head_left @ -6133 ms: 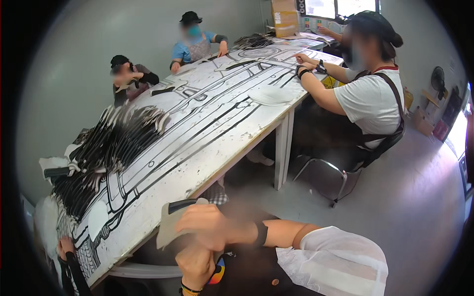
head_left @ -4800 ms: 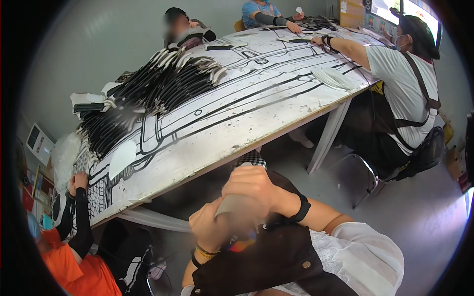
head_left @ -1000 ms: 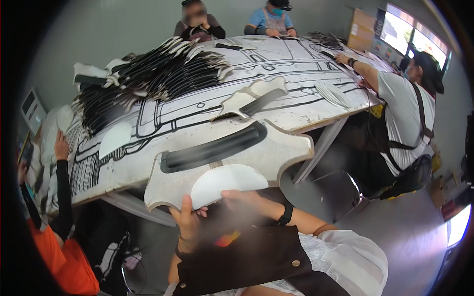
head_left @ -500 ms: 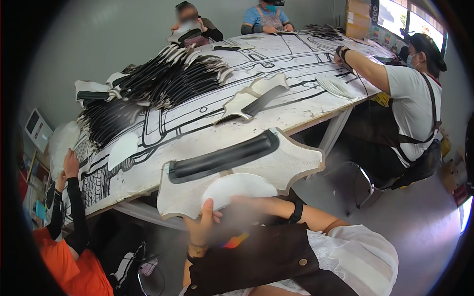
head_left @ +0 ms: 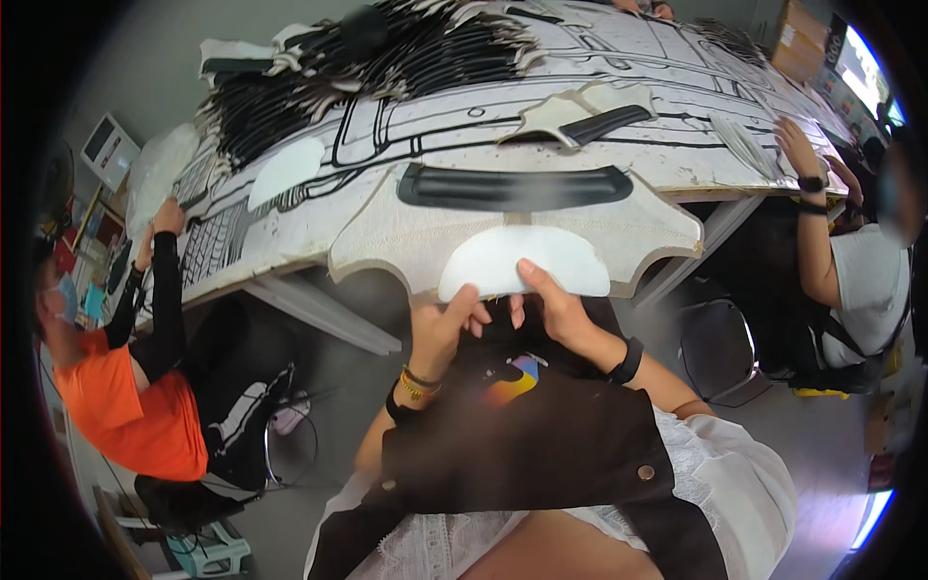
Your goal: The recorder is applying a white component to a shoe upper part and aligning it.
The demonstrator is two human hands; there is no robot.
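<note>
Both my hands hold a wide cream fabric piece [head_left: 377,230] with curved cut-outs at its sides. A black padded strip [head_left: 512,189] runs along its far edge. On its near edge lies a white half-moon patch [head_left: 503,253]. My left hand [head_left: 440,331] grips the near edge, thumb by the patch's left corner and fingers partly underneath. My right hand [head_left: 565,314] presses its thumb on the patch's middle, its other fingers curled below. The piece is held over my lap, at the table's near edge.
Across the white table [head_left: 454,126] with black line drawings lie a heap of black-and-cream pieces [head_left: 271,111], a similar piece [head_left: 604,124], a white sheet [head_left: 287,172] and a white stack [head_left: 739,147]. Co-workers in orange [head_left: 145,411] and white [head_left: 855,280] sit either side.
The cream piece has turned level. My right hand, blurred before, now rests its thumb on the white patch. My view has shifted downward, and the co-worker at right has a hand raised.
</note>
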